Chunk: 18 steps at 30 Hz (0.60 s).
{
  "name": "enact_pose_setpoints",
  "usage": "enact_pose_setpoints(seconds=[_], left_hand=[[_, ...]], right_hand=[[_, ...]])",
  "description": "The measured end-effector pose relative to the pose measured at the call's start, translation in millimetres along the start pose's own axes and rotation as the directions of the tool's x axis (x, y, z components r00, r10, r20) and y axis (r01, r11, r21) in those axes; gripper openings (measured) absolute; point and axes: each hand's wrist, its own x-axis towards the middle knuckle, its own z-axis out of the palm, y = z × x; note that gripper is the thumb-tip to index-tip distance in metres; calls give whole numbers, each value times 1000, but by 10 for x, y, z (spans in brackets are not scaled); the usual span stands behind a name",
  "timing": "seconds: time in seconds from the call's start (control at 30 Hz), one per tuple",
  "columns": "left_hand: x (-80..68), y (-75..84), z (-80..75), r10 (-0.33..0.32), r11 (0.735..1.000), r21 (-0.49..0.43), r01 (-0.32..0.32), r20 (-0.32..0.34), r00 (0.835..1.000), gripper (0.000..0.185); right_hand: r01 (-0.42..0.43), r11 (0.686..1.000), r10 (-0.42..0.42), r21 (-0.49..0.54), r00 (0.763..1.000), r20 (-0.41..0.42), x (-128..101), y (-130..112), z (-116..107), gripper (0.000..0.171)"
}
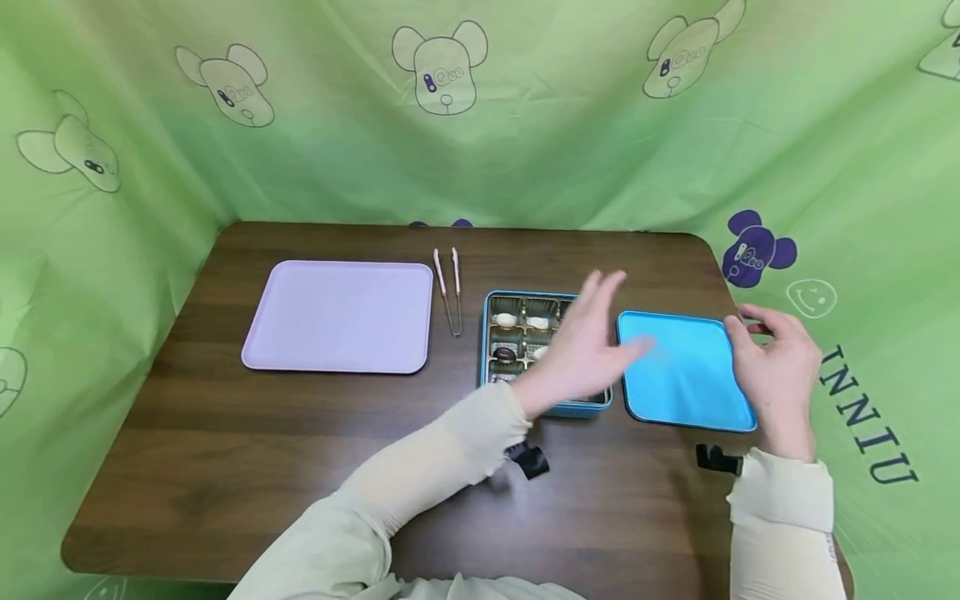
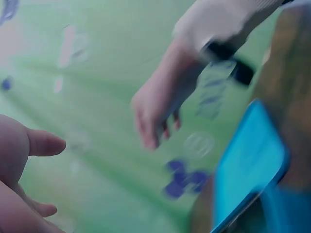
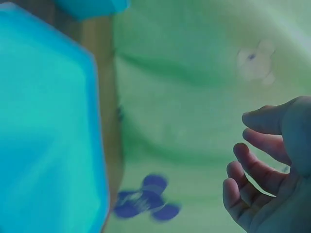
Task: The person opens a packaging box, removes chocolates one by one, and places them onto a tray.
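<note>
A blue tin (image 1: 576, 409) holds a divided insert with several small white pieces (image 1: 537, 322) and a dark round piece (image 1: 506, 355) in its compartments. My left hand (image 1: 581, 346) is over the tin with fingers spread, hiding its right part. To the right lies a shallow blue lid (image 1: 678, 367), flat on the table. By the lid's right edge is my right hand (image 1: 776, 362). In the right wrist view, the fingers of that hand (image 3: 272, 165) are loosely bent with nothing between them, apart from the lid (image 3: 48, 121).
A lilac tray (image 1: 337, 317) lies on the left of the brown wooden table (image 1: 300, 467). Between tray and tin lie tongs (image 1: 447, 292) with pale pink tips, pointing away. A green printed curtain (image 1: 525, 158) closes off the back and sides.
</note>
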Motion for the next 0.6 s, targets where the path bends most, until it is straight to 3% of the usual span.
enact_pose_setpoints(seconds=[0.13, 0.33, 0.47, 0.6], left_hand=[[-74, -122, -461, 29, 990, -128, -52, -180, 983, 76], [-240, -400, -931, 32, 973, -194, -121, -406, 913, 71], [-352, -633, -1083, 7, 962, -233, -141, -496, 868, 66], [-465, -861, -1083, -65, 947, -298, -124, -553, 831, 59]], right_hand=[[118, 988, -115, 95, 993, -37, -19, -320, 45, 28], [196, 964, -196, 180, 980, -17, -23, -694, 165, 41], [232, 947, -243, 224, 970, 21, -12, -906, 314, 54], [215, 939, -246, 268, 966, 86, -9, -1105, 513, 69]])
